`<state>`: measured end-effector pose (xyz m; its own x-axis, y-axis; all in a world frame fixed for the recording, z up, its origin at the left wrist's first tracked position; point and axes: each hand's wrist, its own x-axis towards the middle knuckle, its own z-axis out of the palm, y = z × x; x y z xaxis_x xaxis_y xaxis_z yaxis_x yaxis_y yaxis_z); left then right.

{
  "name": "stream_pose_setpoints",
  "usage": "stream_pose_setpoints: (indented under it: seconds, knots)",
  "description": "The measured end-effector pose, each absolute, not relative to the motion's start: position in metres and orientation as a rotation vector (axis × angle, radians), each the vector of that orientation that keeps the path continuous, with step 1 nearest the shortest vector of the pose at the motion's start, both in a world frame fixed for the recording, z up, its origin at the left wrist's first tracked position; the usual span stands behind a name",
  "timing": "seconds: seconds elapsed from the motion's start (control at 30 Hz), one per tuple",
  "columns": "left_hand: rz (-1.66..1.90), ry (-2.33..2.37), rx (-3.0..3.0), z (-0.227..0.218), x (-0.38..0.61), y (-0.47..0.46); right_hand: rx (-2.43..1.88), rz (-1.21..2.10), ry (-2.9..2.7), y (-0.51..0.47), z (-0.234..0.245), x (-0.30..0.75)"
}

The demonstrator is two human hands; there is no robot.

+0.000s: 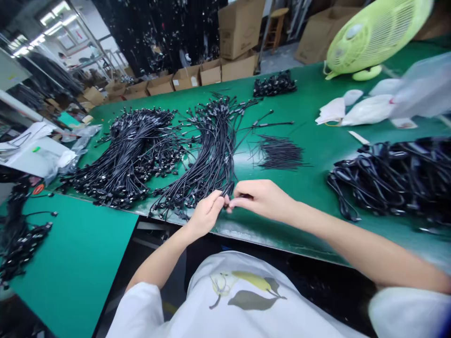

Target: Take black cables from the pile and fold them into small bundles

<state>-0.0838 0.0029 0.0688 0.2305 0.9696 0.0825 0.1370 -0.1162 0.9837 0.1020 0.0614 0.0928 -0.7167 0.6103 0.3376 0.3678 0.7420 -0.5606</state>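
My left hand (207,213) and my right hand (260,199) meet near the front edge of the green bench, fingertips pinched together. A bit of black cable shows at the left fingers; whatever the right fingers pinch is hidden. Just beyond them lies a loose pile of short black cables (214,145) with small connectors at their ends. A bigger pile of similar cables (130,150) is to its left. Right of the middle pile rests a bunch of thin black ties or wires (282,152), laid roughly side by side.
Bundled, coiled black cables (391,173) lie at right, and a smaller black bundle (275,83) at the back. A yellow-green fan (373,37) stands beyond white bags (369,110). Open cartons (186,77) line the far edge. A lower green table (73,253) adjoins at left.
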Motion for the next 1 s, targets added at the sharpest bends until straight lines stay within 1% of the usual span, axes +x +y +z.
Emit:
stream_pose_setpoints:
  seconds: [0.03,0.1,0.23,0.3,0.33,0.4,0.47,0.5,0.57,0.67,0.77,0.93,1.0]
  knots:
    - [1.035,1.061,1.479,0.068,-0.083,0.003,-0.752,0.729,-2.316,0.066,0.091,0.102]
    - [1.040,0.964,1.391,0.066,-0.080,0.005,-0.784,0.802,-2.119,0.070,0.085,0.102]
    - [1.028,0.813,1.148,0.063,-0.076,0.011,-0.831,0.770,-1.893,0.070,0.070,0.098]
    - [1.098,0.808,1.014,0.066,-0.076,0.015,-0.857,0.782,-1.760,0.069,0.060,0.094]
    - [1.163,0.821,0.949,0.067,-0.077,0.017,-0.874,0.849,-1.706,0.068,0.054,0.091]
    - [1.284,0.857,0.834,0.067,-0.076,0.021,-0.912,1.107,-1.615,0.067,0.044,0.085]
    - [1.301,0.884,0.734,0.063,-0.071,0.024,-0.946,1.316,-1.470,0.065,0.035,0.078]
    - [1.268,0.893,0.682,0.059,-0.068,0.025,-0.960,1.340,-1.377,0.064,0.032,0.075]
    - [1.206,0.906,0.577,0.052,-0.060,0.027,-0.968,1.264,-1.211,0.062,0.029,0.068]
    - [1.317,0.877,0.406,0.049,-0.051,0.031,-0.963,1.186,-1.184,0.054,0.027,0.058]
    - [1.433,0.803,0.279,0.053,-0.051,0.035,-0.946,1.199,-1.215,0.042,0.024,0.050]
    - [1.256,0.785,0.345,0.051,-0.051,0.026,-1.052,1.239,-1.224,0.040,0.026,0.060]
    - [1.245,0.780,0.368,0.048,-0.049,0.020,-0.973,1.404,-1.259,0.046,0.032,0.070]
